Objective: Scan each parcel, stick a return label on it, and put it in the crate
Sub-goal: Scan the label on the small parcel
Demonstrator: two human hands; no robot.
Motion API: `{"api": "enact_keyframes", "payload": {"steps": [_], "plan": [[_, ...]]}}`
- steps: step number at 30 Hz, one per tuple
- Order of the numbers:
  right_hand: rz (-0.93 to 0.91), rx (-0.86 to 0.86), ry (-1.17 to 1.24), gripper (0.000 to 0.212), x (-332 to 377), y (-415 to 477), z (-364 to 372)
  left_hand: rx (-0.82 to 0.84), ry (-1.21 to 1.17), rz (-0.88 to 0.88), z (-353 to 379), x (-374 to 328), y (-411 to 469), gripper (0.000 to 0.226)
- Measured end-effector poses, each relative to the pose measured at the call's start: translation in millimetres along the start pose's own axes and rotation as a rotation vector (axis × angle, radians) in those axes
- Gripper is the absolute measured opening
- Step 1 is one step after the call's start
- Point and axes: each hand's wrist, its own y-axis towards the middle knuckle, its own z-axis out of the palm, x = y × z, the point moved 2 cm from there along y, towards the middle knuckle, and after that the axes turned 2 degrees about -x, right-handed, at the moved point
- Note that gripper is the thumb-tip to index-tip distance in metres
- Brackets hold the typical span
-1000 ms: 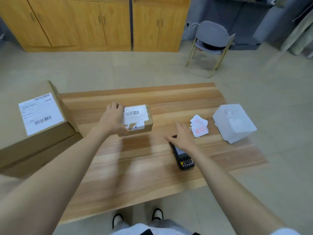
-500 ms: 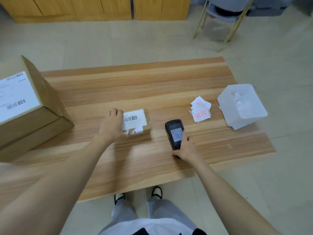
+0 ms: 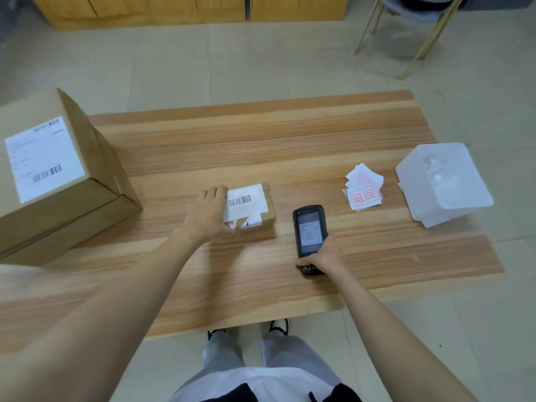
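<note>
I see the left hand [image 3: 207, 213] grasping the left end of the small parcel [image 3: 253, 202] at mid-table [image 3: 290, 140], fingers over the top. The right hand [image 3: 326, 256] is curled round the scanner [image 3: 309, 227] (screen lit), just right of the parcel. The crate [image 3: 443, 181] stands far right.

A tabletop [image 3: 261, 140], viewed from its near edge. A large box [image 3: 58, 181] stands at the left edge. Near the middle lies a small parcel [image 3: 255, 207], with the left hand [image 3: 207, 213] holding its left end. Just right of the parcel, the right hand [image 3: 324, 255] holds a scanner [image 3: 309, 230] above the tabletop. Further right lies a pile of labels [image 3: 364, 191], and beyond them a crate [image 3: 443, 184] overhangs the right edge. On the floor behind the far right corner stands a chair [image 3: 406, 24].
</note>
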Motion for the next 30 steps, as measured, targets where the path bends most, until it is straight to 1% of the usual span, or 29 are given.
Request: {"api": "enact_keyframes", "payload": {"steps": [3, 6, 8, 10, 12, 14, 16, 20, 23, 25, 27, 30], "plan": [[0.036, 0.069, 0.167, 0.076, 3, 2, -2, 0.036, -0.058, 0.035, 1, 2, -4, 0.084], [0.079, 0.236, 0.388, 0.052, 15, -4, -4, 0.075, -0.084, 0.043, -2, 4, -5, 0.083], [0.107, 0.318, 0.504, 0.041, 26, -9, -3, 0.062, -0.074, 0.033, -7, 8, -3, 0.085], [0.101, 0.356, 0.595, 0.036, 40, -15, -3, -0.005, -0.048, 0.000, -15, 13, -2, 0.086], [0.065, 0.393, 0.684, 0.035, 56, -23, -2, -0.070, -0.008, -0.036, -24, 19, -2, 0.092], [0.000, 0.455, 0.743, 0.035, 75, -34, -2, -0.076, -0.003, -0.069, -30, 25, -4, 0.096], [-0.067, 0.520, 0.759, 0.032, 93, -47, 0, -0.065, -0.058, -0.093, -32, 30, -7, 0.096], [-0.163, 0.589, 0.704, 0.038, 118, -74, 15, -0.047, -0.161, -0.091, -24, 37, -16, 0.093], [-0.153, 0.604, 0.644, 0.041, 120, -89, 29, -0.030, -0.180, -0.037, -20, 38, -19, 0.092], [-0.147, 0.623, 0.590, 0.043, 114, -96, 39, -0.030, -0.223, -0.033, -19, 39, -20, 0.094], [-0.134, 0.625, 0.579, 0.045, 106, -102, 47, -0.042, -0.247, -0.043, -17, 40, -21, 0.096], [-0.094, 0.626, 0.580, 0.053, 95, -108, 55, -0.053, -0.275, -0.030, -14, 41, -25, 0.096]]}}
